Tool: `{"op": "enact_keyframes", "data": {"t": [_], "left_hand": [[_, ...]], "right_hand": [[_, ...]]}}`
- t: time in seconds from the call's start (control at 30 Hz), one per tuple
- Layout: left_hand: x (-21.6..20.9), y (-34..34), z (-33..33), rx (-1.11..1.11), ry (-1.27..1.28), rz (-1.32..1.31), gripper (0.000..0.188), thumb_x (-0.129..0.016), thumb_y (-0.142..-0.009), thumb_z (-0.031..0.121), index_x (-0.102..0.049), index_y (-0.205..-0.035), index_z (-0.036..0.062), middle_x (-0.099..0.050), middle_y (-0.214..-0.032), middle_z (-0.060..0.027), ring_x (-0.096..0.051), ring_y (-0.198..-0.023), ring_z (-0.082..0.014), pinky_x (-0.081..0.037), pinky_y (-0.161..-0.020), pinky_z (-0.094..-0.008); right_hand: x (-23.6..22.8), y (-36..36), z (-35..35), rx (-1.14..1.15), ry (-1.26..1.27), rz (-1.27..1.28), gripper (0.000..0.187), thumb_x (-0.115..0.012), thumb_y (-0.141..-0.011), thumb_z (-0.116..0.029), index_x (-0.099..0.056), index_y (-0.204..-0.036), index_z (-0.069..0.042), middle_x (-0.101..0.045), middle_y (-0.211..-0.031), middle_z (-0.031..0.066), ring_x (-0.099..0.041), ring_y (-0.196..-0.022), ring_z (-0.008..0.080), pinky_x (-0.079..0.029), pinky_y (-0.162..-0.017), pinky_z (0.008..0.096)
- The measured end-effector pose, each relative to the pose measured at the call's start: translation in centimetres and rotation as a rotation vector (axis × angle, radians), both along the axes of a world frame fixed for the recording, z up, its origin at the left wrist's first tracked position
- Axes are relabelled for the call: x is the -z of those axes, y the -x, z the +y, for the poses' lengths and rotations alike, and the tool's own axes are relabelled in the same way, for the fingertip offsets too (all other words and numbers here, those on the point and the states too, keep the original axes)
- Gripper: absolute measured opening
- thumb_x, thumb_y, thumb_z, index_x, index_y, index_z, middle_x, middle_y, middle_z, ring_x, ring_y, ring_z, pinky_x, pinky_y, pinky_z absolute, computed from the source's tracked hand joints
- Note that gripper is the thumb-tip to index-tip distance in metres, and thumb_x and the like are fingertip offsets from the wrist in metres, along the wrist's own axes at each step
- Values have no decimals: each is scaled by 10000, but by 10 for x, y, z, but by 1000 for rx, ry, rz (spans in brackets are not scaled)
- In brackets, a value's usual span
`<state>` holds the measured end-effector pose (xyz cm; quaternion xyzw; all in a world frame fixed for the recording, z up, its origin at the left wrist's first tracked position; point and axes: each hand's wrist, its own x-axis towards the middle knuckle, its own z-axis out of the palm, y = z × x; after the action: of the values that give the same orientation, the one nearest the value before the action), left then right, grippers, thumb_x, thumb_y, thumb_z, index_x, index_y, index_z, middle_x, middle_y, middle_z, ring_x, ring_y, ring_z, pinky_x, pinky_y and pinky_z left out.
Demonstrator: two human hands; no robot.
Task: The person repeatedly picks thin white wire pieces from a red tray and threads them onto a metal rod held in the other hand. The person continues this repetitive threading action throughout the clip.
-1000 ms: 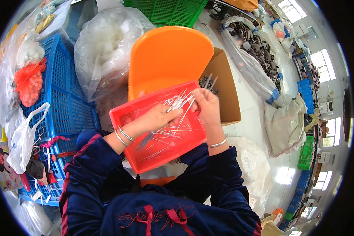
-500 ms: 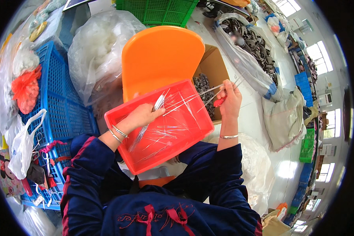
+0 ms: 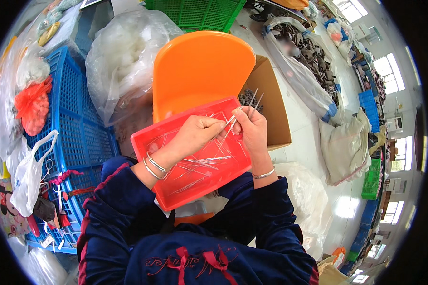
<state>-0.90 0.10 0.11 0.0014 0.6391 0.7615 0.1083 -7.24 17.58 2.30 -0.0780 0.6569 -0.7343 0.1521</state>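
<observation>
A red plastic tray (image 3: 218,176) lies tilted across my lap. Thin, silvery, wire-like strands (image 3: 199,161) are scattered loosely over its floor. Above the tray's far right part, my right hand (image 3: 253,129) is closed on a few long thin strands (image 3: 257,99) that stick up past its fingers. Beside it, my left hand (image 3: 200,133) is closed too, thumb and forefinger pinching at the strands between the two hands. The fingers of both hands almost meet. My left palm is turned away, so whatever else lies in it is hidden.
An orange chair (image 3: 202,71) stands just beyond the tray, with a cardboard box (image 3: 274,111) to its right. Blue crates (image 3: 76,123) rise at my left, hung with bags and scissors. A clear bag of white stuffing (image 3: 123,61) sits far left, a green crate (image 3: 195,13) behind.
My left hand has moved right and away from me, and my right hand has come inward, bringing them together. The bundle seen in my left hand no longer shows there.
</observation>
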Motion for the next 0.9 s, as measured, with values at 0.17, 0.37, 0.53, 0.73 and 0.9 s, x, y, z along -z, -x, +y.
{"op": "enact_keyframes", "data": {"t": [0.17, 0.37, 0.53, 0.73, 0.9], "left_hand": [[0, -4, -3, 8, -91, 7, 258, -572, -972, 187, -703, -971, -36, -680, -837, -44, -605, -784, -97, -499, -748, -260], [-2, -5, -4, 28, -122, 54, 254, -574, -971, 186, -700, -916, -28, -674, -819, -38, -593, -780, -99, -484, -735, -254], [-9, -7, -4, 47, -116, 7, 256, -582, -963, 193, -700, -870, -14, -672, -801, -31, -585, -769, -95, -474, -738, -252], [1, -5, -2, 55, -77, 34, 248, -587, -956, 191, -704, -852, -1, -676, -795, -19, -583, -776, -84, -466, -755, -249], [-2, -5, -4, 69, -21, 14, 239, -588, -955, 182, -708, -859, -1, -679, -796, -25, -596, -784, -84, -471, -760, -245]], "right_hand": [[-1, -8, -9, -15, -44, 62, 118, -627, -941, -119, -640, -911, -5, -581, -655, -16, -479, -539, 25, -371, -484, 176], [4, -15, -17, -5, -21, 185, 135, -615, -950, -120, -626, -923, 12, -594, -700, -12, -498, -592, 25, -395, -521, 181], [2, -15, -16, -14, -21, 197, 124, -605, -953, -106, -622, -944, 17, -605, -723, -1, -525, -622, 38, -418, -538, 187], [-1, -21, -21, 40, -18, 235, 163, -620, -933, -50, -617, -1064, 47, -625, -797, 19, -568, -676, 55, -485, -598, 196], [2, -22, -20, 30, -28, 286, 231, -612, -930, -21, -600, -1148, 55, -640, -858, 37, -603, -745, 67, -517, -634, 207]]}}
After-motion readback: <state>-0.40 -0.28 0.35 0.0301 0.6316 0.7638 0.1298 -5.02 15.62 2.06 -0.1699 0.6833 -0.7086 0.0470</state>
